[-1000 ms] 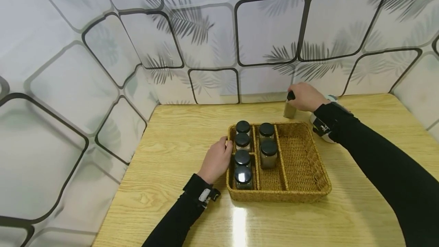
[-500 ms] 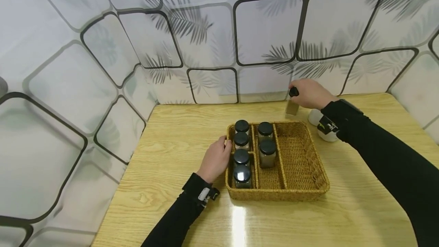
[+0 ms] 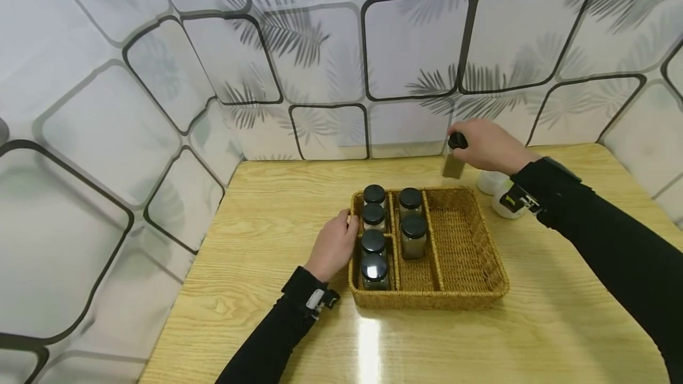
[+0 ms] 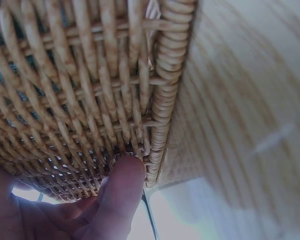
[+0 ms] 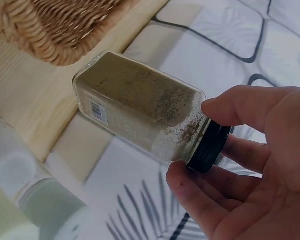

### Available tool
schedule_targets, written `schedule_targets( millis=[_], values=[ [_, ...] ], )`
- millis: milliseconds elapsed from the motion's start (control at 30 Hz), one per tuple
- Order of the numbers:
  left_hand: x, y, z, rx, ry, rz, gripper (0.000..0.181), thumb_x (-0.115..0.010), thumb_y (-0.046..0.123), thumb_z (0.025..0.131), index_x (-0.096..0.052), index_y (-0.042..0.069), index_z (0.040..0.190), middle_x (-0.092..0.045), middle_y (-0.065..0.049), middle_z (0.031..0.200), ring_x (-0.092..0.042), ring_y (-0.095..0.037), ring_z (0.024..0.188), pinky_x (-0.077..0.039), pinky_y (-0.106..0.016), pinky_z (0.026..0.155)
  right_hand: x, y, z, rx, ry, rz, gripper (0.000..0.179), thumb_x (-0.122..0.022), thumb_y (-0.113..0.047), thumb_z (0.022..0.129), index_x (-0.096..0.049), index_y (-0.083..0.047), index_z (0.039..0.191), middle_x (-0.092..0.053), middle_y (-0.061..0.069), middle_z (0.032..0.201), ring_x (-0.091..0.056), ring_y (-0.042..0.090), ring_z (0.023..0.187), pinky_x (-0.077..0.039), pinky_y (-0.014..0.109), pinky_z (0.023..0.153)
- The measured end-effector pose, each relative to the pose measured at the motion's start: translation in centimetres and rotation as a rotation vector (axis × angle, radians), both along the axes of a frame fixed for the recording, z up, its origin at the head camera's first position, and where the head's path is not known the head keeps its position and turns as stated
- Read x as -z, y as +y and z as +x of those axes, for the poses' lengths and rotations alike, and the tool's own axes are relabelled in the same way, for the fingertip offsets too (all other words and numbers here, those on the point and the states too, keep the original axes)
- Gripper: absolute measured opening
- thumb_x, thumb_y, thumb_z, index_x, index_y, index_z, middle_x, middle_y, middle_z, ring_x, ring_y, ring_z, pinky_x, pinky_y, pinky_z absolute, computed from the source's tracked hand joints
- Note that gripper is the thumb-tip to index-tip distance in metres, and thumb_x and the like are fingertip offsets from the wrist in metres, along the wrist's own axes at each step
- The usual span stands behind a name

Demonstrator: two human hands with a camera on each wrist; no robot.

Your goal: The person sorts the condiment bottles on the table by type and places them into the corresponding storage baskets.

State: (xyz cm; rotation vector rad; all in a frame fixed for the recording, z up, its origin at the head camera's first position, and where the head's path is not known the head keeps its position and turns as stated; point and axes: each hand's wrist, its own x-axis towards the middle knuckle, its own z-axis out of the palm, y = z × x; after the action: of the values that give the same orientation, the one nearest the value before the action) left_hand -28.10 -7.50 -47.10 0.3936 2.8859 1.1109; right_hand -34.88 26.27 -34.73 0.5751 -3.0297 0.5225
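Observation:
My left hand (image 3: 332, 249) grips the left side of a divided wicker basket (image 3: 429, 300); its thumb (image 4: 121, 187) presses the weave in the left wrist view. My right hand (image 3: 493, 146) pinches a square glass spice jar (image 5: 140, 105) around its black lid (image 5: 210, 147). Grey-brown powder fills much of this jar, which is tilted behind the basket's back right corner in the head view. Several black-lidded jars stand in the basket, among them a front-left jar (image 3: 374, 271) and a middle jar (image 3: 414, 239). The basket's right compartment (image 3: 459, 242) holds nothing.
Two pale containers stand right of the basket, one a white container (image 3: 507, 205) partly hidden by my right wrist. A patterned wall covering (image 3: 331, 129) borders the wooden table (image 3: 267, 212) at the back and left.
My right hand and forearm have shifted slightly right and back with the spice jar, uncovering more of the pale containers. The left hand and basket stay in place.

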Motion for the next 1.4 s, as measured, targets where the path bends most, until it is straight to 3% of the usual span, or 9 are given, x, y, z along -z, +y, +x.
schedule_targets(
  millis=[433, 800, 1100, 1267, 1400],
  values=[
    [0.2, 0.1, -0.2, -0.005, -0.018, -0.006, 0.059, -0.03, 0.038, 0.11, -0.045, -0.007, 0.146, -0.065, -0.026, 0.125, -0.064, -0.039, 0.117, -0.05, -0.052, 0.099, -1.7, -0.9, 2.2, -0.021, 0.045, 0.016, 0.044, -0.06, -0.013, 0.098, -0.053, 0.001, 0.14, -0.057, 0.024, 0.131, -0.052, 0.042, 0.12, -0.043, 0.055, 0.1],
    [0.1, 0.1, -0.2, -0.01, -0.02, -0.006, 0.059, -0.03, 0.038, 0.11, -0.045, -0.006, 0.146, -0.065, -0.026, 0.125, -0.064, -0.039, 0.116, -0.05, -0.052, 0.098, -2.9, -1.3, 4.7, -0.041, 0.108, 0.006, 0.042, -0.064, -0.012, 0.094, -0.059, -0.002, 0.135, -0.063, 0.021, 0.124, -0.058, 0.036, 0.109, -0.046, 0.049, 0.089],
    [0.0, 0.2, 0.0, 0.005, 0.013, -0.01, 0.054, -0.031, 0.035, 0.11, -0.05, -0.006, 0.141, -0.069, -0.018, 0.108, -0.068, -0.031, 0.1, -0.053, -0.048, 0.089, -3.5, -1.7, 7.2, -0.042, 0.141, 0.016, 0.043, -0.067, -0.018, 0.093, -0.061, -0.007, 0.134, -0.064, 0.015, 0.124, -0.059, 0.031, 0.106, -0.046, 0.045, 0.084],
    [0.0, 0.2, 0.0, 0.01, 0.007, -0.003, 0.054, -0.031, 0.034, 0.11, -0.051, -0.006, 0.14, -0.065, -0.01, 0.091, -0.063, -0.023, 0.082, -0.053, -0.044, 0.082, -3.9, -2.2, 8.8, -0.046, 0.137, 0.024, 0.045, -0.07, -0.019, 0.091, -0.062, -0.009, 0.134, -0.064, 0.013, 0.127, -0.06, 0.03, 0.107, -0.047, 0.046, 0.087],
    [-0.1, 0.1, 0.0, 0.01, 0.0, 0.005, 0.054, -0.031, 0.034, 0.11, -0.051, -0.007, 0.14, -0.063, -0.008, 0.088, -0.06, -0.02, 0.077, -0.052, -0.041, 0.079, -4.0, -2.8, 10.2, -0.058, 0.132, 0.031, 0.046, -0.071, -0.02, 0.09, -0.063, -0.009, 0.134, -0.063, 0.013, 0.13, -0.062, 0.029, 0.109, -0.049, 0.048, 0.087]
  ],
)
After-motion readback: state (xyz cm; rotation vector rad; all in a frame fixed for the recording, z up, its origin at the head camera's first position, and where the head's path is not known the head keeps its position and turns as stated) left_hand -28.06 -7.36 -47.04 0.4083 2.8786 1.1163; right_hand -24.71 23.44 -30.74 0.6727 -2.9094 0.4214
